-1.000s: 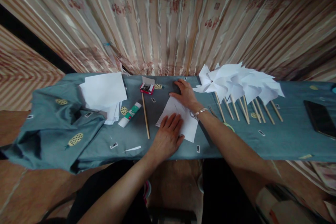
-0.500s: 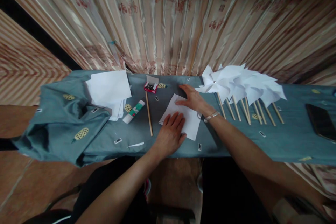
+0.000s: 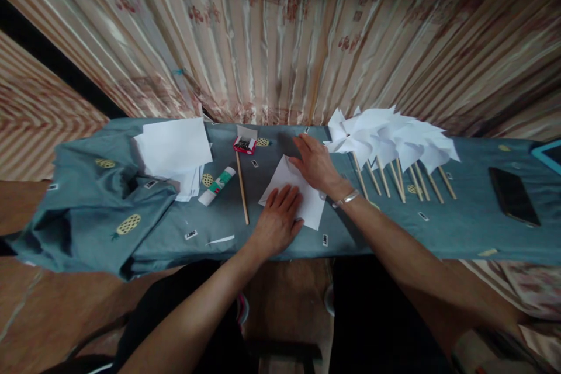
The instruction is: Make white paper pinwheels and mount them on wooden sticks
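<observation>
A white sheet of paper (image 3: 314, 210) lies on the cloth-covered table, turned at an angle, with a crease near its left corner. My left hand (image 3: 277, 216) rests flat on its lower left part, fingers extended. Over its upper right edge is my right hand (image 3: 318, 166), fingers stretched and thumb apart, a bracelet at the wrist. To the left lie a wooden stick (image 3: 242, 190), a glue stick (image 3: 217, 186) with a green label, and a small open red box (image 3: 245, 145) of dark metallic bits, perhaps pins.
Several white paper pinwheels (image 3: 390, 134) on sticks lie overlapped at the right. Beyond them are a black phone (image 3: 513, 196) and a blue-edged object (image 3: 547, 155). A stack of white paper (image 3: 177, 143) lies at left, by bunched cloth (image 3: 96, 204). A paper scrap (image 3: 220, 240) is near the front edge.
The view has shifted slightly right, bringing the blue-edged object into sight. My right hand has moved a little along the paper's upper edge; my left hand stays on the sheet.
</observation>
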### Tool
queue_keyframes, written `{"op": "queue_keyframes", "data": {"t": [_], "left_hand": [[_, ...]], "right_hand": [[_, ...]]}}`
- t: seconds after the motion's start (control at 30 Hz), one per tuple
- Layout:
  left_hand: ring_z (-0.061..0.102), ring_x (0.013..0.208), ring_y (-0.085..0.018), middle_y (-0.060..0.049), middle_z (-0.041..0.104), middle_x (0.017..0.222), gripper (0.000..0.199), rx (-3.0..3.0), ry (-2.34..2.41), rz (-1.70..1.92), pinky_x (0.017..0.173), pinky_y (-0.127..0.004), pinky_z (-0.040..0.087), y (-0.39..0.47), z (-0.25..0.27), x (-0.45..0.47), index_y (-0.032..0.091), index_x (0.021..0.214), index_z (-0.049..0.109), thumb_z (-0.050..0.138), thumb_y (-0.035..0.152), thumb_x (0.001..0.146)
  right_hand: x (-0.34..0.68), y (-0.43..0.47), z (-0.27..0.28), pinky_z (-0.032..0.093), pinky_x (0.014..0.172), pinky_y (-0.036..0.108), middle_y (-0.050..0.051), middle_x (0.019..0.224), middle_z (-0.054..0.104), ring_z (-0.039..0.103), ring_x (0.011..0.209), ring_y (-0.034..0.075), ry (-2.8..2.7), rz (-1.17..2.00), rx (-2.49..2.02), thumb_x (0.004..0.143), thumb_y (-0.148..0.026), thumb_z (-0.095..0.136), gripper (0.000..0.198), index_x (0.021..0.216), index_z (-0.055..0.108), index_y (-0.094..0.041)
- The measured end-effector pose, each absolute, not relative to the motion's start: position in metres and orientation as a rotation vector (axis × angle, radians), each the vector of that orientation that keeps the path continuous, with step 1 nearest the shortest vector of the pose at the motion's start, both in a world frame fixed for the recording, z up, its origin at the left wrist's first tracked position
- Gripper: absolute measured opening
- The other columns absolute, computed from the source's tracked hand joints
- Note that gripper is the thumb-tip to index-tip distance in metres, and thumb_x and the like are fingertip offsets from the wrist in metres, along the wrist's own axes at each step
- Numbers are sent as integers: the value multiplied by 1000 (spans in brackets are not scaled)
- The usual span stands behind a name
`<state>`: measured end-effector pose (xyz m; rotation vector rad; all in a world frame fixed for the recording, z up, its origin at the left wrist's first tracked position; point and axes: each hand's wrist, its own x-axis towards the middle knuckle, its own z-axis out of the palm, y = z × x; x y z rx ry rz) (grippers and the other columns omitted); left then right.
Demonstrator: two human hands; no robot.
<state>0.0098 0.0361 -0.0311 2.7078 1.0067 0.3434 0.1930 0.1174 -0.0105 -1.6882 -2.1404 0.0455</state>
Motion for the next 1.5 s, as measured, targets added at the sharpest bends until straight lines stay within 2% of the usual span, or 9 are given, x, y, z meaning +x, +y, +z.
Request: {"op": "queue_keyframes", "data": {"t": [0.13,0.23,0.3,0.43,0.6,0.93,1.23,1.5], "left_hand": [[33,147,-32,-20,46,152,53,2700,1010,343,120,-52,26,37,-30,10,6,141,47,51,33,95],[33,147,-31,-20,45,152,53,2709,1003,349,120,-52,27,37,-30,10,7,141,47,51,33,95],[33,147,-31,-21,44,153,53,2721,995,351,119,-53,27,38,-30,9,8,142,47,50,33,96],[33,147,-30,-20,44,153,51,2746,1010,347,119,-54,27,37,-31,7,10,142,47,49,33,96],[32,147,-30,-20,44,153,50,2775,1053,289,119,-58,24,34,-26,9,11,143,46,49,32,97],[29,149,-30,-20,37,157,49,2756,1129,154,113,-74,16,27,-20,13,13,146,40,41,30,100],[28,149,-31,-18,35,158,49,2741,1161,114,112,-76,10,27,-23,15,15,148,40,38,29,101],[30,148,-32,-17,36,158,50,2751,1178,121,112,-77,10,26,-22,14,17,148,40,40,31,100]], "right_hand": [[195,60,-23,35,110,58,23,154,41,35,144,37,-2103,-2,-1809,94,-26,53,55,145,43,-11],[205,43,-40,38,108,58,28,150,44,39,141,38,-1907,10,-1901,95,-31,50,56,144,43,-6],[211,44,-48,40,107,57,29,147,46,42,138,37,-1811,25,-1901,95,-30,48,54,142,45,-4],[217,55,-54,42,105,56,23,143,53,48,132,34,-1692,15,-1861,95,-24,45,45,137,52,-10],[213,56,-52,42,104,56,22,139,55,49,129,35,-1653,-7,-1889,96,-20,38,41,131,57,-10],[210,55,-50,42,102,57,24,138,55,49,127,36,-1661,3,-1872,96,-15,33,42,129,57,-6],[209,53,-50,41,103,51,24,141,54,47,130,35,-1683,11,-1918,89,-2,33,49,133,55,-3],[210,54,-51,42,104,52,24,139,56,49,130,35,-1663,26,-1885,87,0,33,50,131,57,-3]]}}
